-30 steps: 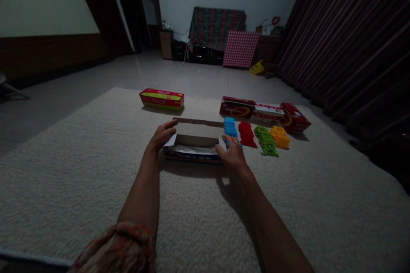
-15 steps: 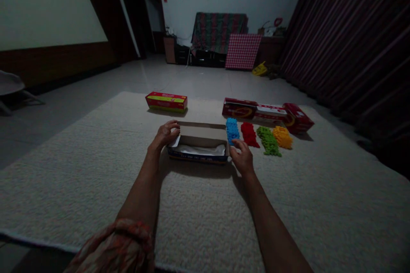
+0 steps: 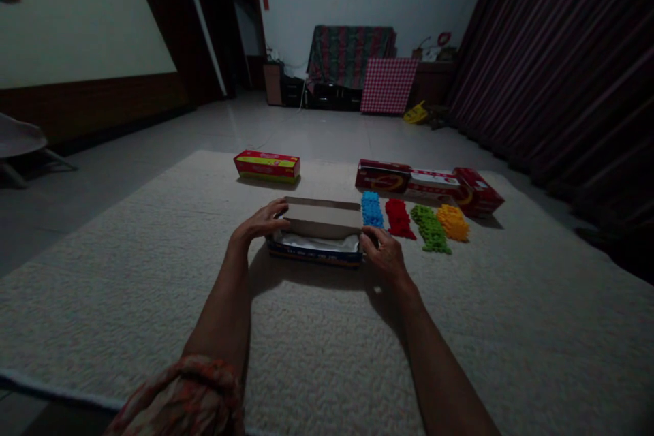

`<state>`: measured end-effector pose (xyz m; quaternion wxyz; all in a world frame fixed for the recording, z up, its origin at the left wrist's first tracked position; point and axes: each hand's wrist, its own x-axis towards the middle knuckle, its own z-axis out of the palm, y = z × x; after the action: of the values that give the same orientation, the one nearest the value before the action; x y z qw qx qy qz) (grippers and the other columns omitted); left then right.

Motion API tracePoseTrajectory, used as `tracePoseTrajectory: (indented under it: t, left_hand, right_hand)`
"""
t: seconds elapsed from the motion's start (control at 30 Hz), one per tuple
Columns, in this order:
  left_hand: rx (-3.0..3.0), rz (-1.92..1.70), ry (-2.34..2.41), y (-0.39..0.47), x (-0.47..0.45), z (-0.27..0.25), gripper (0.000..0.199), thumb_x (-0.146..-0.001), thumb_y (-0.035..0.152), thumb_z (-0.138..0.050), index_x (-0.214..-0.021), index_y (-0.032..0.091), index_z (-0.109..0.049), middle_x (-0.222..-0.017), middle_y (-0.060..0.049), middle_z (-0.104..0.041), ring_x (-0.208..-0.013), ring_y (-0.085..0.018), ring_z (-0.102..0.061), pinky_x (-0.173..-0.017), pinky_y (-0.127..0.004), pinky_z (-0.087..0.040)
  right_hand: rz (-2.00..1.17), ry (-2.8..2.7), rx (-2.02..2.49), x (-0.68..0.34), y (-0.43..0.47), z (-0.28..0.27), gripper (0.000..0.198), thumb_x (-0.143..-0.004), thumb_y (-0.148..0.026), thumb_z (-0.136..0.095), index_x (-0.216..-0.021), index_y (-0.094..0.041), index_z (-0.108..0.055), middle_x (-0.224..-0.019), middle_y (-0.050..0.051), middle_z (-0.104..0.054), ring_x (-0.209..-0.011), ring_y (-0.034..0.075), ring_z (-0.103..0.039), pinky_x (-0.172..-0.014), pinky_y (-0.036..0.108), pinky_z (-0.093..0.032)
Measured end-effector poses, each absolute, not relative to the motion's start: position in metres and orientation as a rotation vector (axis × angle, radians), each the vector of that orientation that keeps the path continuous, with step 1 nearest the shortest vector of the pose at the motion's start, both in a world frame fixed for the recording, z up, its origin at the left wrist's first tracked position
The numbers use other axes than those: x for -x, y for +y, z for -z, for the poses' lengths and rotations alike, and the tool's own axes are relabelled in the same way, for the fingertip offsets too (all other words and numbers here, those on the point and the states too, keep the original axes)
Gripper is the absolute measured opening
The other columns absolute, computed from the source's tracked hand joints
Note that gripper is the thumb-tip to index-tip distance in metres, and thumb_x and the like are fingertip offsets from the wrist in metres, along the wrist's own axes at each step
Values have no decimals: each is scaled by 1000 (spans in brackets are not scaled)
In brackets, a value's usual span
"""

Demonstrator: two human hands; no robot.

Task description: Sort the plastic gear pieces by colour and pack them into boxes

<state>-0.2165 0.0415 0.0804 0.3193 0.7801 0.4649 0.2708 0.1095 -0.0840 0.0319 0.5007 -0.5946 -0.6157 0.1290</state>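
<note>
A long dark-blue cardboard box [image 3: 317, 258] sits on the mat in front of me, its grey-lined lid [image 3: 324, 213] raised along the far side. Something white [image 3: 319, 242], like paper or a bag, lies inside. My left hand [image 3: 263, 219] grips the lid's left end, thumb on the inner side and fingers behind. At the right end, my right hand [image 3: 384, 252] holds the box by the lid's corner with bent fingers. Just beyond that hand lie piles of small plastic pieces: blue [image 3: 372, 209], red [image 3: 400, 219], green [image 3: 432, 228] and yellow [image 3: 452, 223].
A red and yellow-green box [image 3: 268, 167] stands at the mat's far left. Dark-red boxes [image 3: 383, 176] stand in a row behind the coloured piles. The pale textured mat [image 3: 317, 340] covers the floor here. A chair [image 3: 23, 139] is at the left, a curtain [image 3: 531, 48] at the right.
The lid has tilted somewhat toward me over the box opening. My left thumb has come round onto its inner side, and my right fingers have shifted up and left to its corner.
</note>
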Motion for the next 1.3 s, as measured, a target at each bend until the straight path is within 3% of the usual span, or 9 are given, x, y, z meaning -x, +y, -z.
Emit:
tracePoseTrajectory:
  t: [0.1, 0.27, 0.43, 0.57, 0.83, 1.07, 1.3]
  left_hand:
    - [-1866, -809, 1117, 42, 223, -78, 50, -69, 39, -74, -115, 20, -78, -147, -15, -61, -142, -35, -51, -115, -49, -42]
    - [-1514, -963, 899, 46, 225, -72, 46, -69, 36, -70, -108, 15, -81, -127, -17, -74, -127, -36, -63, -112, -51, -44]
    - [-1271, -1143, 773, 45, 220, -54, 46, -67, 34, -62, -104, 16, -81, -123, -13, -76, -124, -35, -63, -108, -49, -45]
    - [-1144, -1259, 751, 39, 220, -42, 46, -66, 30, -64, -107, 19, -79, -122, -11, -77, -131, -37, -58, -105, -52, -46]
    - [-1270, -1051, 778, 62, 225, -43, 47, -63, 28, -66, -106, 19, -82, -126, -10, -75, -135, -37, -54, -110, -47, -40]
    - [-1339, -881, 658, 102, 228, -38, 41, -54, 20, -70, -93, 26, -82, -105, -3, -81, -110, -31, -69, -102, -46, -46]
    - [-1158, -869, 597, 95, 232, -31, 40, -62, 19, -75, -101, 21, -82, -107, -10, -81, -106, -30, -72, -93, -45, -53]
  right_hand:
    - [-299, -1478, 1419, -110, -83, -30, 30, -86, -42, -59, -100, -22, -76, -109, 12, -76, -99, 30, -71, -94, 49, -56]
    - [-228, -1589, 1366, -117, -78, -32, 23, -82, -34, -61, -96, -21, -73, -119, 16, -73, -113, 32, -68, -103, 52, -52]
    - [-298, -1828, 1271, -127, -70, -38, 39, -76, -19, -59, -113, -21, -69, -146, 15, -60, -136, 31, -56, -114, 53, -44]
    - [-392, -1934, 1288, -136, -66, -40, 44, -82, -22, -59, -125, -21, -66, -148, 16, -58, -139, 30, -53, -115, 53, -44]
    - [-494, -2077, 1376, -149, -69, -56, 47, -88, -31, -64, -134, -25, -64, -139, 14, -65, -128, 31, -63, -109, 53, -51]
    - [-573, -2127, 1328, -151, -72, -65, 52, -87, -32, -68, -138, -22, -62, -145, 15, -62, -135, 32, -59, -113, 55, -47]
    - [-611, -2128, 1248, -158, -68, -61, 51, -88, -29, -66, -138, -21, -62, -148, 15, -60, -137, 31, -57, -115, 54, -46]
